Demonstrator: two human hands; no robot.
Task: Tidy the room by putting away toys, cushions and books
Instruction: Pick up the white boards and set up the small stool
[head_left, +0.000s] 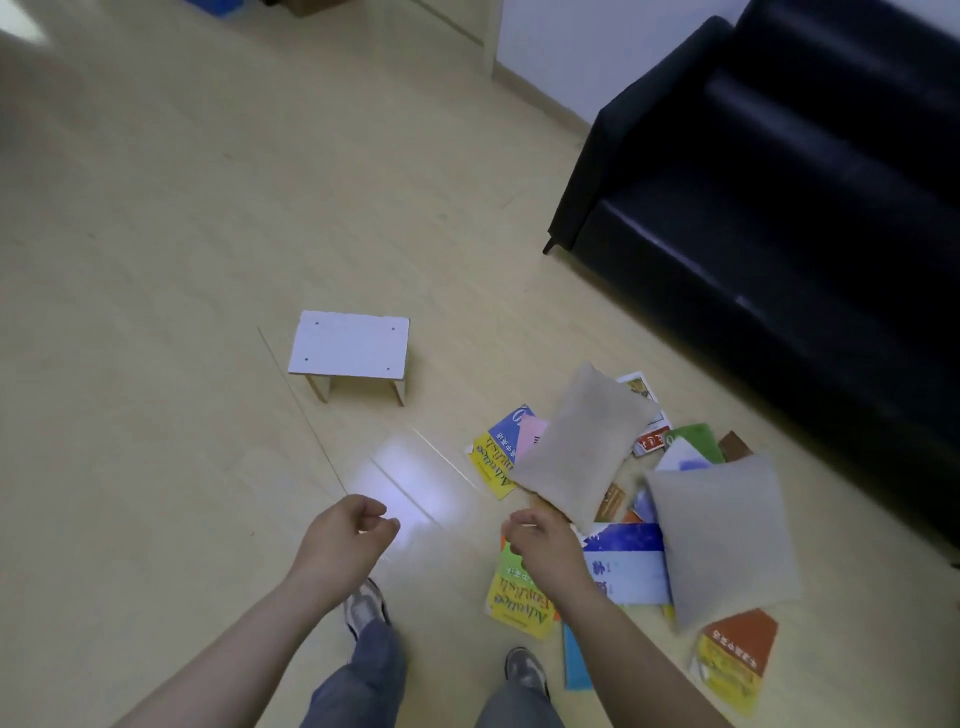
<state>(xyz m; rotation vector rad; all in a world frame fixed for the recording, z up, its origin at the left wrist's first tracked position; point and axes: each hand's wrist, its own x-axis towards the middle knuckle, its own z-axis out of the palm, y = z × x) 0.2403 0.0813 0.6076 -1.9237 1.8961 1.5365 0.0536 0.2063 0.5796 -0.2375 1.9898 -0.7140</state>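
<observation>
Two beige cushions lie on a heap of several colourful books on the floor, at the right. One cushion (584, 447) rests over a yellow and blue book (491, 465). The other cushion (722, 540) covers a blue and white book (623, 569) and an orange and yellow book (735, 660). My right hand (543, 545) hovers with loosely curled fingers at the near edge of the first cushion, above a yellow-green book (517, 600), and holds nothing. My left hand (345, 535) hangs over bare floor, fingers loosely curled, also holding nothing.
A black sofa (779, 208) fills the right side behind the heap. A small white stool (349, 345) stands on the pale wood floor to the left of the books. My two shoes (366, 608) are at the bottom of the view.
</observation>
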